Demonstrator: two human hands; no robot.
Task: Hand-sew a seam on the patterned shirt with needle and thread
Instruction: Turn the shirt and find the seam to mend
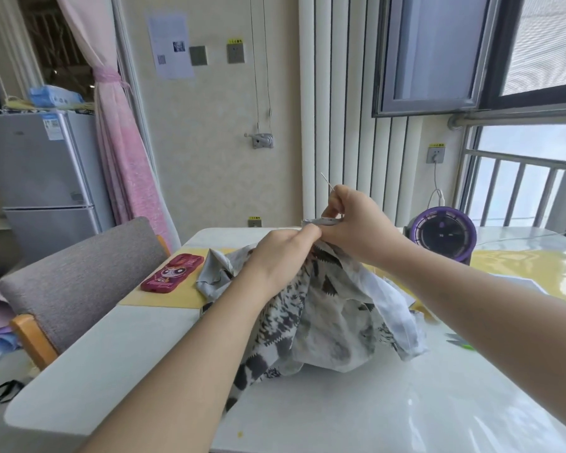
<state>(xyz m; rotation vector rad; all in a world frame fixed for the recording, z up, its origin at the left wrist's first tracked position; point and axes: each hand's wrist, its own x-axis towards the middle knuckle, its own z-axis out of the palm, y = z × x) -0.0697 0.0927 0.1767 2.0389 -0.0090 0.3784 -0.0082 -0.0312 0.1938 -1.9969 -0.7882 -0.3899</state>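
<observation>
Head view: left hand [285, 246] pinches patterned shirt [324, 315] edge; right hand [350, 220], touching left, grips needle [327, 182] poking above it. Shirt bulk hangs below both hands onto table [144, 348]. Thread indiscernible; fingertips hidden behind knuckles.

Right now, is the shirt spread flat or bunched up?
Bunched: the shirt droops in folds from the left hand onto the table.

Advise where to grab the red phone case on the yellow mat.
Pinch the red phone case across its two long edges, coming straight down from above. It lies flat on the yellow mat, so nothing offers a grip from the side, and both long edges are exposed.
</observation>
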